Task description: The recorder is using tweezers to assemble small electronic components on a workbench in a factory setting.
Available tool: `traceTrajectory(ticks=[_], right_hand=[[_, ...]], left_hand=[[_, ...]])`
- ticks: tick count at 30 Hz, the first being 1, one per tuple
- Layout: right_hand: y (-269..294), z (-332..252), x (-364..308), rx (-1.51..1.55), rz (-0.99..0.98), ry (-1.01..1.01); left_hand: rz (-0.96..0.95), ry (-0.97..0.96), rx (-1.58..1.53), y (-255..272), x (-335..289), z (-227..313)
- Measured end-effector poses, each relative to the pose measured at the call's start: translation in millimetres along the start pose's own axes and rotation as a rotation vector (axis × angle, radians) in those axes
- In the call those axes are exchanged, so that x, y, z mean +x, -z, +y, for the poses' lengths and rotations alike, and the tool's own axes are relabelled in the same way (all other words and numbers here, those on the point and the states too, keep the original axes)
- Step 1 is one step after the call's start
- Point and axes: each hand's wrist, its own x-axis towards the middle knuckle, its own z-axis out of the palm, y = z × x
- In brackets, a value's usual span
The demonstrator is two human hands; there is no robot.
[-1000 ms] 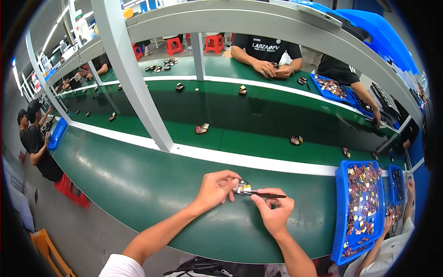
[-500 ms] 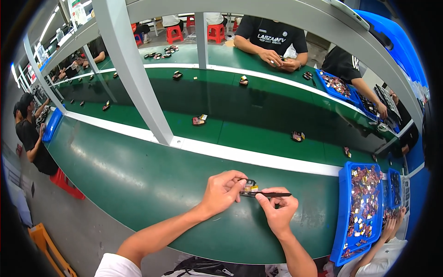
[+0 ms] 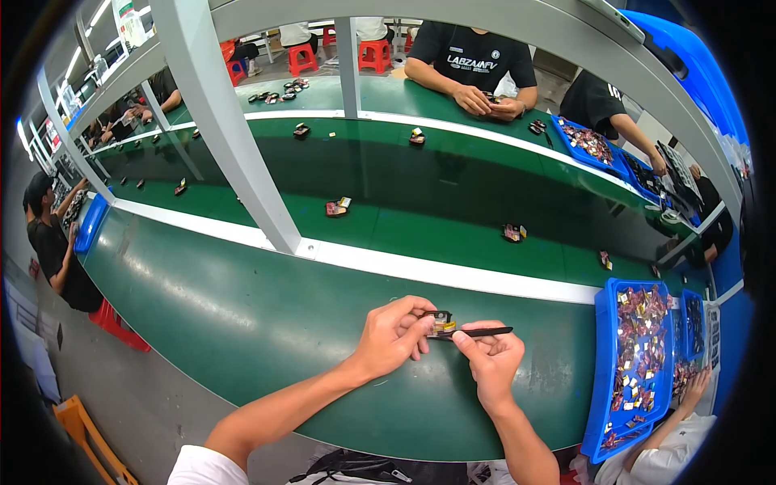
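Note:
Over the near green bench top, my left hand (image 3: 395, 338) is closed, pinching a small black-framed part (image 3: 437, 318) with a clear and yellow piece in it. My right hand (image 3: 491, 363) is closed round black tweezers (image 3: 487, 331), held almost level with the thick end pointing right. The thin tips reach the lower edge of the part beside my left fingertips. Whether they grip anything there is too small to tell.
At the right stands a blue tray (image 3: 600, 380) full of small red, white and yellow parts. Beyond a white rail (image 3: 453, 280), several small assemblies lie on the green conveyor belt (image 3: 388, 190). A grey post (image 3: 234, 137) rises at the left. Co-workers sit across and at both sides.
The assemblies on the belt have shifted a little to the left. My right hand and the tweezers have moved slightly; my left hand keeps its pinch on the part.

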Motion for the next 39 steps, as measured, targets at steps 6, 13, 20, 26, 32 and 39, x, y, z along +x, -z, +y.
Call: traceTrajectory(ticks=[6,13,20,26,32,39], right_hand=[[2,-2,1,0.076,-0.002,-0.099],[0,2,0,0.057,-0.026,-0.005],[3,6,0,-0.003,-0.018,0.098],[2,8,-1,-0.205,-0.006,0.316],[3,9,-1,-0.34,0.009,0.445],[3,6,-1,-0.374,-0.001,0.424]], left_hand=[[-0.026,0.001,-0.047,-1,0,1],[-0.032,0.018,-0.058,1,1,0],[-0.102,0.109,-0.169,5,4,-3],[-0.145,0.154,-0.207,8,5,-3],[-0.154,0.164,-0.205,9,4,-3],[-0.157,0.144,-0.189,10,4,-1]])
